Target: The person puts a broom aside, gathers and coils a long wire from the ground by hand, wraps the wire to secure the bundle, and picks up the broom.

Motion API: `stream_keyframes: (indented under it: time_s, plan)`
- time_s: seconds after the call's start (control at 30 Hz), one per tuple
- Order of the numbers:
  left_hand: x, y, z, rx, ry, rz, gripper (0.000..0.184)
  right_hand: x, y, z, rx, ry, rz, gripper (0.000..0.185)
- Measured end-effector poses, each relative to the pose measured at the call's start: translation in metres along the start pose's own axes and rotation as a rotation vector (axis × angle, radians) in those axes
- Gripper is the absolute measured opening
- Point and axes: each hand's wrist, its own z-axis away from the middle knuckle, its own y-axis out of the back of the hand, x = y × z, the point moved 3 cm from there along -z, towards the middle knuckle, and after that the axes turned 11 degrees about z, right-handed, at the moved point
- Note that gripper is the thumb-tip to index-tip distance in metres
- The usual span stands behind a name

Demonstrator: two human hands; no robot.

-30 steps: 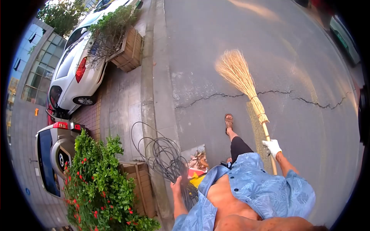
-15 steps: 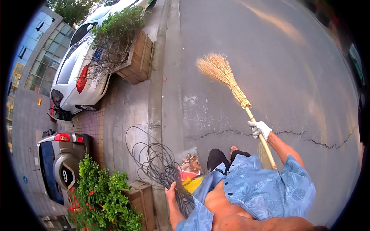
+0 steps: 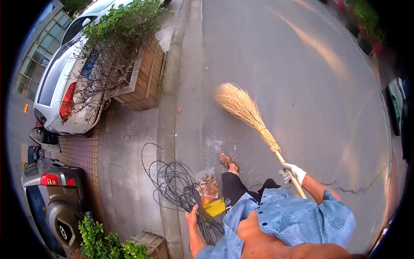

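My right hand (image 3: 294, 173), in a white glove, is closed around the bamboo handle of a straw broom (image 3: 243, 107). The bristles point forward and to the left, over the road; whether they touch it I cannot tell. Bare, my left hand (image 3: 192, 214) grips a loose coil of dark cable (image 3: 173, 183) at my left side. Several loops spread out ahead of the fingers. Behind the coil shows a colourful printed item (image 3: 210, 191) with yellow and red parts, partly hidden. How it is held I cannot see.
A kerb (image 3: 169, 121) runs along my left. Beyond it stand a wooden planter (image 3: 144, 82) with a shrub, a white car (image 3: 64, 90) and a grey car (image 3: 51, 203). Near me is another planter (image 3: 151, 245). A crack (image 3: 353, 190) crosses the road (image 3: 276, 56). Vehicles stand at far right.
I have moved forward along the kerb, and a sandalled foot now shows ahead. The broom sits lower in view, its bristles nearer to me. Both hands keep their hold.
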Motion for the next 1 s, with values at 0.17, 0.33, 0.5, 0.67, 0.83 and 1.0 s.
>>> stream_keyframes:
  time_s: [0.17, 0.33, 0.5, 0.67, 0.83, 1.0]
  plan:
    - [0.044, -0.067, -0.089, -0.079, 0.056, -0.035, 0.034, -0.014, -0.047, -0.022, -0.061, 0.093, -0.384, 0.097]
    - [0.086, -0.093, -0.159, -0.11, 0.098, -0.102, 0.041, -0.052, -0.07, -0.04, 0.227, 0.224, -0.429, 0.108]
    - [0.125, -0.13, -0.223, -0.16, 0.149, -0.109, 0.041, -0.111, -0.074, -0.107, 0.035, 0.258, -0.536, 0.103]
    - [0.131, -0.154, -0.286, -0.178, 0.194, -0.241, 0.05, -0.123, -0.057, -0.139, -0.101, -0.021, -0.663, 0.105]
    - [0.162, -0.189, -0.334, -0.209, 0.217, -0.292, 0.038, -0.136, -0.039, -0.159, -0.235, -0.14, -0.846, 0.108]
    - [0.179, -0.193, -0.388, -0.179, 0.266, -0.331, 0.036, -0.109, 0.002, -0.18, 0.068, 0.054, -0.68, 0.097]
